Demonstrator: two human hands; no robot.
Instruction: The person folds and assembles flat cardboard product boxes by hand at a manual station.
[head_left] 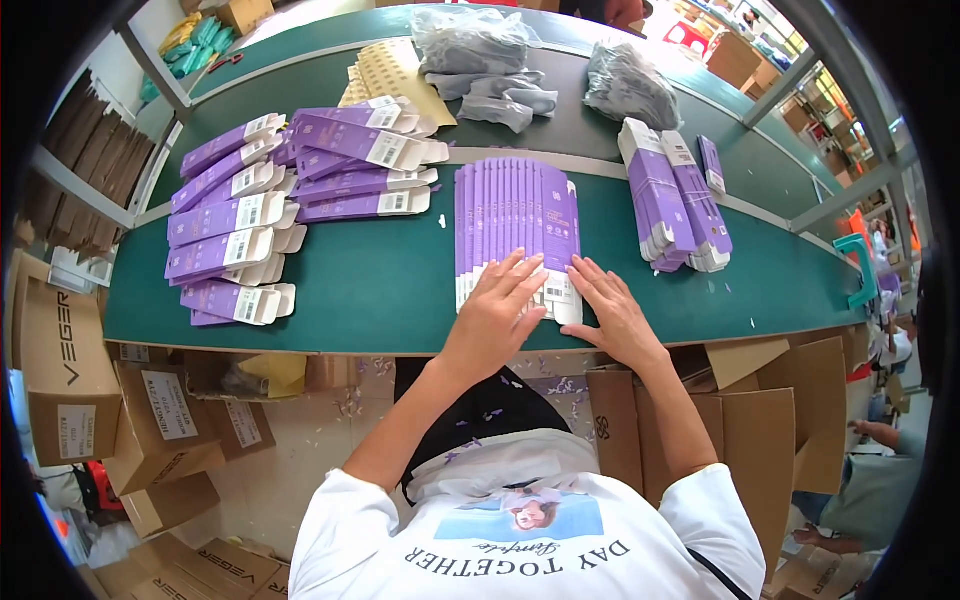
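A row of flat purple cartons (512, 205) lies fanned out on the green table in front of me, each overlapping its neighbour, white flaps toward me. My left hand (500, 305) rests on the near end of the row, fingers stretched out over the flaps. On the row's right edge lies my right hand (612, 308), its fingers extended along the last carton. Neither hand grips anything. To the left, several opened-out purple cartons (215, 220) sit in overlapping stacks with barcode labels showing. Bundles of banded flat purple cartons (660, 205) lie to the right.
Grey plastic bags (630, 85) and a yellowish dotted sheet (400, 80) lie at the back of the green table (380, 290). Brown cardboard boxes (70, 350) stand below on the left, and open cardboard boxes (740, 440) on the right. Metal posts (155, 60) rise at the table's ends.
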